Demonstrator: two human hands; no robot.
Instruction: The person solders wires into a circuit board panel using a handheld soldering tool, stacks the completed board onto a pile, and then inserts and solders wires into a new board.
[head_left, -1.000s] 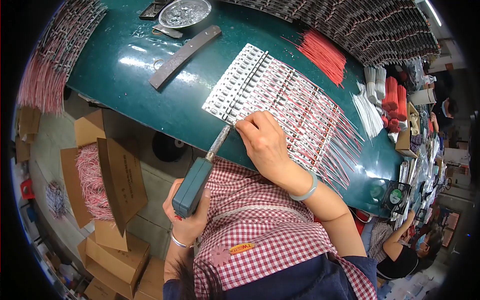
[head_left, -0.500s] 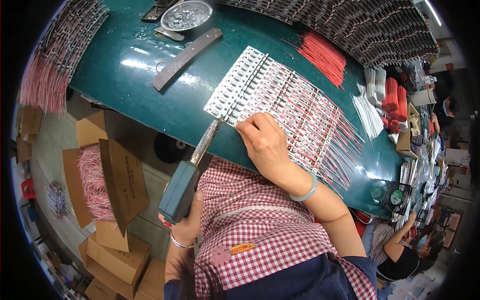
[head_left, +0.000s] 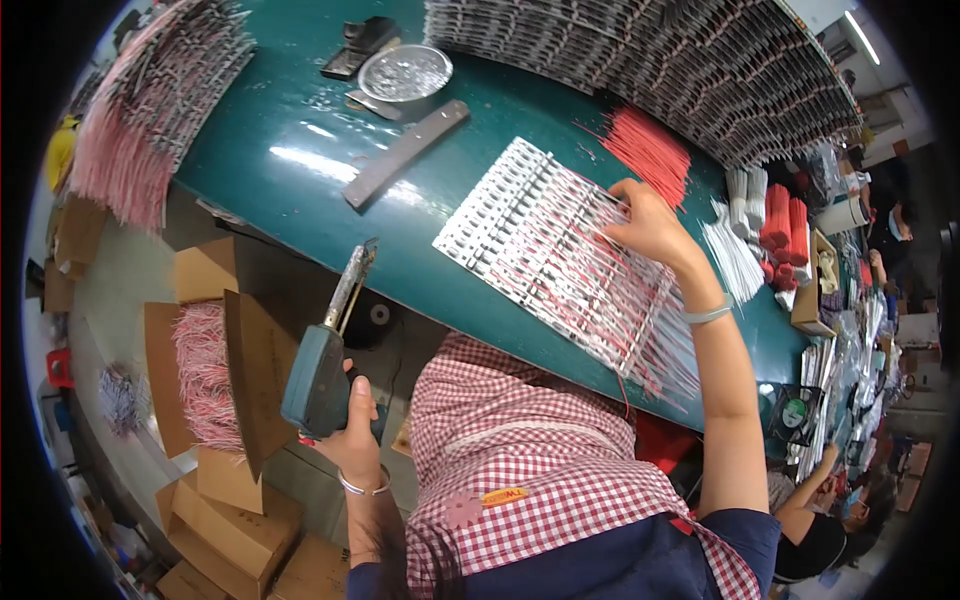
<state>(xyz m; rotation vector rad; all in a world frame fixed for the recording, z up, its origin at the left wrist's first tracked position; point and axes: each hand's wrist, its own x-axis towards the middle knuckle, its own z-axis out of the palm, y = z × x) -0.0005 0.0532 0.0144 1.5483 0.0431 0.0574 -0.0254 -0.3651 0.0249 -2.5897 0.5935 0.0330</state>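
Note:
A teal soldering gun (head_left: 312,375) with a metal barrel is held in my left hand (head_left: 350,430), with my fingers wrapped round its handle. Its tip points up, apart from the boards, beside the table's front edge. On the green table lies a white circuit board panel (head_left: 480,225), its rows of small boards overlaid with thin red and white wires (head_left: 590,270). My right hand (head_left: 650,225) reaches over to the panel's far long edge, thumb and bent fingers closed there; the exact contact is partly hidden. The wire ends at the panel's right side look blurred.
A grey metal bar (head_left: 405,155) and a silver bowl (head_left: 405,73) stand farther back. Loose red wires (head_left: 650,150) and white wires (head_left: 735,260) lie behind and right. Stacked wired boards (head_left: 640,60) line the back. Cardboard boxes (head_left: 215,360) sit at left; a co-worker (head_left: 840,530) is at right.
My right hand has moved from the panel's near edge to its far edge. The soldering gun has drawn back left, its tip away from the panel's corner. The whole view has shifted slightly.

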